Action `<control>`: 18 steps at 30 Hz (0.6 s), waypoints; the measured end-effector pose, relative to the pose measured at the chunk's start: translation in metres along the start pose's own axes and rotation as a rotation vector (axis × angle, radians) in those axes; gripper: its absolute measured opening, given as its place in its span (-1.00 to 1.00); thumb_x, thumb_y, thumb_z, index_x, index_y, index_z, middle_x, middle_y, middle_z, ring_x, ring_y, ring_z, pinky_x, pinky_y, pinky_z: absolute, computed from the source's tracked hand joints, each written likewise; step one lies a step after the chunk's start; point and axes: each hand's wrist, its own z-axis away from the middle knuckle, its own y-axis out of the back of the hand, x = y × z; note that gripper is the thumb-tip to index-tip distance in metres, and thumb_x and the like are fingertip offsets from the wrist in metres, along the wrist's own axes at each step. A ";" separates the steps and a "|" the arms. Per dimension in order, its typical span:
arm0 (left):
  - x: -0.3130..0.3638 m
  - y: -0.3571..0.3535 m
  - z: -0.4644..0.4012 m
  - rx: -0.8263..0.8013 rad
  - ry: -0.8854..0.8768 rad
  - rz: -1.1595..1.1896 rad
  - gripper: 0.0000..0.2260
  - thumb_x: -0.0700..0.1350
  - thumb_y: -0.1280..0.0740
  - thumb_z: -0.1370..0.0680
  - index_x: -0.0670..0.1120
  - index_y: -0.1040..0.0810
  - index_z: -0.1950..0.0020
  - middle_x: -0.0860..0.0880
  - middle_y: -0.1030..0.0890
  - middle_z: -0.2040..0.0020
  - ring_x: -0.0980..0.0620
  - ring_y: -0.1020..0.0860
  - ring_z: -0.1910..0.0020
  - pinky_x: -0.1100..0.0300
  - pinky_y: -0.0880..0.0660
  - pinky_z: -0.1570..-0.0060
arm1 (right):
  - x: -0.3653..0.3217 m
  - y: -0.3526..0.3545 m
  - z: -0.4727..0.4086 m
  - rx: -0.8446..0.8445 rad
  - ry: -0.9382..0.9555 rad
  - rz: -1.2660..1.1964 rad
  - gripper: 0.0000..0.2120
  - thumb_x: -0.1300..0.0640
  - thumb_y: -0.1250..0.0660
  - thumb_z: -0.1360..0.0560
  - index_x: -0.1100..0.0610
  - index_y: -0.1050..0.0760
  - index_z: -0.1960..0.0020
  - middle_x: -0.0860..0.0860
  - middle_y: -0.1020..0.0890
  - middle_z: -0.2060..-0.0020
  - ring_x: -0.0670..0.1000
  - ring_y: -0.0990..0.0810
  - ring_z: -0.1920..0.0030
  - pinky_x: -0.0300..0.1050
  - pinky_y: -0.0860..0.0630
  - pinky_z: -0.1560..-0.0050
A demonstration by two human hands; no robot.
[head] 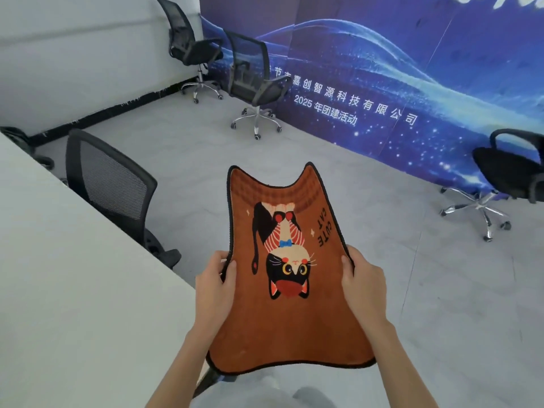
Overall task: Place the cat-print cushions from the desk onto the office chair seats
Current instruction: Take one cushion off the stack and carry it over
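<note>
I hold a flat orange-brown cat-print cushion (287,269) with a black border out in front of me, above the floor; its cat picture is upside down from my view. My left hand (215,287) grips its left edge and my right hand (365,285) grips its right edge, thumbs on top. A black mesh office chair (112,184) stands tucked at the white desk (59,275) on my left. Two more office chairs (256,81) (194,42) stand at the back by the wall. Another one (512,172) is at the right edge.
A large blue printed banner (412,69) covers the far wall. The floor (441,290) is pale grey. The chairs' chrome wheeled bases spread over the floor. A black skirting strip runs along the white wall on the left.
</note>
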 end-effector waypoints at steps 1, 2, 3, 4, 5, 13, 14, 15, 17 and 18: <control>0.003 -0.004 -0.012 0.027 -0.005 0.001 -0.92 -0.13 -0.17 -0.59 0.02 -0.44 0.01 0.05 -0.58 0.10 0.14 -0.56 0.19 0.26 -0.53 0.15 | -0.006 -0.007 -0.019 -0.018 0.041 -0.007 -0.69 0.11 -0.11 -0.59 0.12 -0.45 -0.28 0.08 -0.68 0.03 0.08 -0.65 0.11 -0.07 -0.59 0.05; 0.006 -0.006 -0.023 0.060 -0.015 -0.002 -0.88 -0.14 -0.18 -0.58 0.08 -0.44 0.06 0.12 -0.59 0.14 0.16 -0.58 0.20 0.34 -0.49 0.19 | -0.013 -0.013 -0.035 -0.037 0.088 -0.014 -0.69 0.11 -0.11 -0.59 0.13 -0.45 -0.28 0.07 -0.68 0.03 0.07 -0.65 0.11 -0.07 -0.59 0.06; 0.008 -0.007 -0.032 0.098 -0.024 -0.010 -0.83 -0.15 -0.20 -0.58 0.14 -0.42 0.10 0.18 -0.58 0.16 0.19 -0.59 0.19 0.39 -0.47 0.20 | -0.020 -0.020 -0.052 -0.055 0.137 -0.022 -0.69 0.11 -0.12 -0.58 0.13 -0.46 -0.28 0.07 -0.69 0.04 0.07 -0.65 0.11 -0.10 -0.59 0.07; 0.009 -0.008 -0.041 0.145 -0.025 -0.018 -0.78 -0.16 -0.21 -0.57 0.19 -0.41 0.12 0.22 -0.58 0.18 0.24 -0.59 0.17 0.44 -0.46 0.22 | -0.028 -0.028 -0.069 -0.072 0.187 -0.033 -0.69 0.12 -0.13 -0.58 0.13 -0.46 -0.27 0.06 -0.69 0.05 0.07 -0.65 0.13 -0.14 -0.56 0.10; 0.009 -0.008 -0.048 0.198 -0.016 -0.024 -0.75 -0.17 -0.22 -0.56 0.21 -0.40 0.13 0.23 -0.58 0.18 0.29 -0.58 0.15 0.47 -0.47 0.23 | -0.037 -0.036 -0.085 -0.095 0.235 -0.048 -0.69 0.13 -0.13 -0.58 0.13 -0.47 -0.27 0.06 -0.69 0.06 0.06 -0.65 0.14 -0.18 -0.52 0.12; -0.002 -0.008 -0.085 0.845 0.215 -0.076 -0.90 -0.18 -0.21 -0.56 0.02 -0.43 0.01 0.02 -0.60 0.18 0.19 -0.55 0.24 0.18 -0.49 0.22 | -0.122 -0.104 -0.192 -0.451 0.700 -0.246 -0.69 0.17 -0.17 -0.56 0.17 -0.48 -0.27 0.09 -0.70 0.07 0.06 -0.65 0.22 -0.23 -0.48 0.19; -0.003 -0.007 -0.084 0.921 0.265 -0.076 -0.91 -0.17 -0.20 -0.57 0.01 -0.43 0.00 -0.01 -0.60 0.17 0.17 -0.55 0.22 0.17 -0.50 0.24 | -0.132 -0.112 -0.196 -0.509 0.778 -0.267 -0.69 0.17 -0.17 -0.56 0.17 -0.48 -0.27 0.08 -0.70 0.09 0.03 -0.63 0.24 -0.25 -0.47 0.21; -0.003 -0.006 -0.081 0.987 0.307 -0.083 -0.92 -0.15 -0.19 -0.58 0.00 -0.43 -0.01 -0.03 -0.61 0.17 0.11 -0.57 0.23 0.13 -0.53 0.24 | -0.142 -0.120 -0.199 -0.567 0.853 -0.283 -0.69 0.16 -0.17 -0.57 0.16 -0.48 -0.27 0.07 -0.70 0.10 0.00 -0.61 0.26 -0.28 -0.46 0.23; -0.005 -0.002 -0.072 1.090 0.394 -0.127 -0.91 -0.13 -0.17 -0.59 -0.03 -0.44 -0.04 -0.04 -0.62 0.17 -0.03 -0.60 0.23 -0.02 -0.56 0.21 | -0.165 -0.138 -0.197 -0.685 0.980 -0.304 -0.69 0.13 -0.16 -0.57 0.16 -0.48 -0.27 0.06 -0.69 0.11 -0.04 -0.59 0.27 -0.32 -0.42 0.26; -0.006 0.000 -0.066 1.130 0.443 -0.159 -0.89 -0.13 -0.16 -0.59 -0.05 -0.44 -0.07 -0.04 -0.62 0.16 -0.06 -0.60 0.22 -0.05 -0.56 0.19 | -0.176 -0.148 -0.193 -0.745 1.032 -0.311 -0.68 0.13 -0.15 -0.57 0.16 -0.48 -0.27 0.05 -0.69 0.13 -0.03 -0.59 0.26 -0.32 -0.42 0.27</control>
